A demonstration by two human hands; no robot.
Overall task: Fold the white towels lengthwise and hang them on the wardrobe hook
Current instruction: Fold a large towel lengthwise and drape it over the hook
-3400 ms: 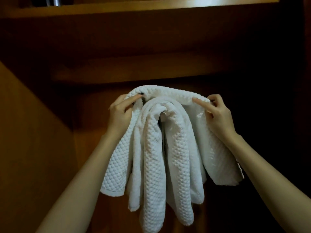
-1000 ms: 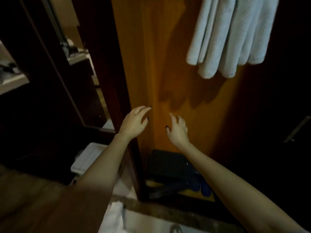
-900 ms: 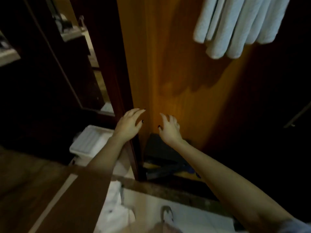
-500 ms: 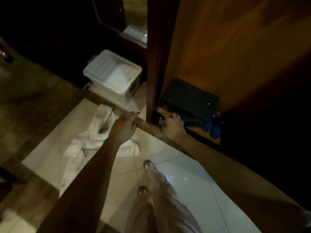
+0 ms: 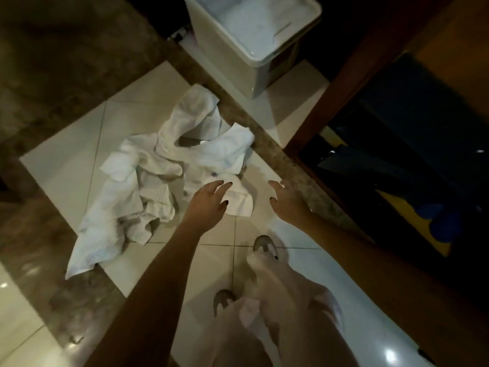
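Down on the pale tiled floor point(image 5: 127, 115), the crumpled heap of white towels point(image 5: 148, 181) lay centre-left of frame, unfolded, so picking one up looked to be the step in hand. The next move called for pinching one edge and lifting a single towel clear of the tangle. The left hand point(image 5: 209, 198) reached over the heap's near corner, fingers spread, gripping nothing. The right hand point(image 5: 287, 202), just beside it, was splayed and empty too.

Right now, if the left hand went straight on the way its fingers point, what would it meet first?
Probably the crumpled white towels on the floor; the left hand points at their near edge, height unclear.
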